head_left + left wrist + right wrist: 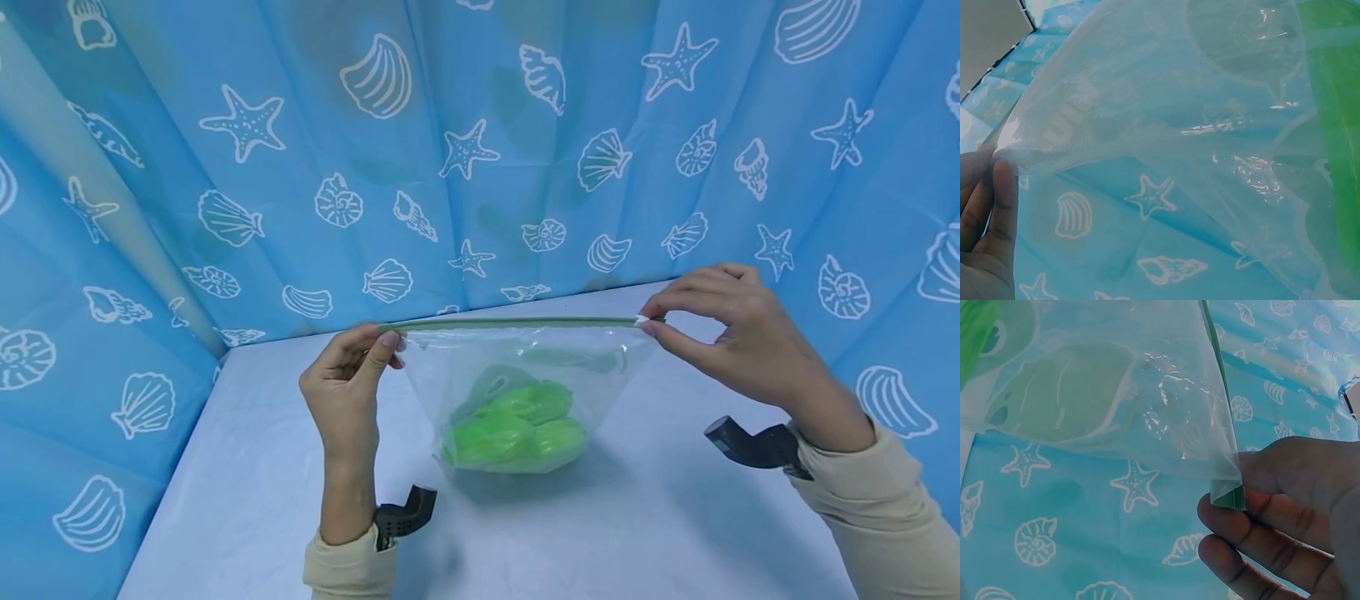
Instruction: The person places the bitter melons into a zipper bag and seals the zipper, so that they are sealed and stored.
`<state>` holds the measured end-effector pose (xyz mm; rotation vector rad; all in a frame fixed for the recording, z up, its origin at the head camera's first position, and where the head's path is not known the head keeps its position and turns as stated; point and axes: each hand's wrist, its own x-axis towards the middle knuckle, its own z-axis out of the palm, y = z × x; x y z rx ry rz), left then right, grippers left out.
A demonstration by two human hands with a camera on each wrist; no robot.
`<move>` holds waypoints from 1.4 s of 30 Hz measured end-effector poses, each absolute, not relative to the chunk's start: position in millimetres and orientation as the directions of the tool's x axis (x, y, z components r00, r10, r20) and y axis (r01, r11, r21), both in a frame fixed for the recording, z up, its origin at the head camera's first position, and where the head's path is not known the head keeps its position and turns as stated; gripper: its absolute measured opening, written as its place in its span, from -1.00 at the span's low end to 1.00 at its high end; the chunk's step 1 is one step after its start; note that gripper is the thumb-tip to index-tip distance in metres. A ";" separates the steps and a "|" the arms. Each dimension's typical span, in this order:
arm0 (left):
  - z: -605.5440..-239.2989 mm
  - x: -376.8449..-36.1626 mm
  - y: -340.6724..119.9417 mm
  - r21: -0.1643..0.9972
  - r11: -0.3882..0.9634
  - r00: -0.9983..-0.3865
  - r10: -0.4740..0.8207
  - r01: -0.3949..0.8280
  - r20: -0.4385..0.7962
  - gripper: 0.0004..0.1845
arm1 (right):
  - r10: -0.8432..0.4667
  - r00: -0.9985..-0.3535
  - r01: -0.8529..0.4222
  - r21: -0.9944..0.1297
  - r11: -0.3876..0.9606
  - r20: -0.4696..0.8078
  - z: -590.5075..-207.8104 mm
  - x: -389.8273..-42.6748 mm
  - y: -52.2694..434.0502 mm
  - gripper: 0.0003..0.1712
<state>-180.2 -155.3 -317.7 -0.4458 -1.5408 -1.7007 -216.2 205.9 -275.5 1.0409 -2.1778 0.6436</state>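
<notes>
The left hand [347, 392] pinches one end of the green zip strip [517, 322], the right hand [731, 329] the other — clear bag [517, 400] of green pieces [517, 425] hanging over the counter [247, 500]. Keep the strip taut and level, I'd judge.

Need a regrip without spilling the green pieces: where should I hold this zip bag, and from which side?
Hold the zip bag by its green zipper strip, pinching both end corners from the outer sides, as the left hand and right hand do. The strip is stiff and taut; the film below is limp, weighted by green pieces.
</notes>
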 end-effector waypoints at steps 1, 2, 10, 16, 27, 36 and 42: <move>-317.8 -180.1 -155.4 0.675 0.043 -0.632 -0.312 0.736 0.709 -0.85 | -0.498 -0.489 -0.809 -0.158 0.567 0.717 -275.6 -215.9 206.6 -0.64; -317.8 -180.0 -155.4 0.676 0.046 -0.632 -0.313 0.735 0.709 -0.85 | -0.495 -0.491 -0.808 -0.162 0.567 0.717 -275.8 -215.6 207.2 -0.64; -317.5 -178.9 -153.6 0.692 0.065 -0.641 -0.324 0.719 0.696 -0.85 | -0.484 -0.510 -0.795 -0.174 0.581 0.711 -278.3 -214.0 210.6 -0.64; -316.4 -176.5 -152.4 0.703 0.090 -0.646 -0.329 0.705 0.689 -0.84 | -0.463 -0.573 -0.773 -0.259 0.579 0.676 -285.8 -214.9 214.7 -0.62; -318.9 -177.4 -153.2 0.709 0.071 -0.653 -0.334 0.701 0.679 -0.85 | -0.287 -0.953 -0.230 -0.848 0.477 0.097 -405.3 -244.0 207.1 -0.51; -317.5 -173.5 -151.5 0.715 0.094 -0.658 -0.323 0.692 0.680 -0.85 | -0.471 -0.805 0.137 -0.885 0.444 -0.360 -485.9 -260.9 182.6 -0.24; -317.0 -175.6 -153.8 0.707 0.099 -0.649 -0.323 0.700 0.689 -0.84 | -0.456 -0.812 0.139 -0.880 0.454 -0.363 -495.0 -268.8 172.3 -0.35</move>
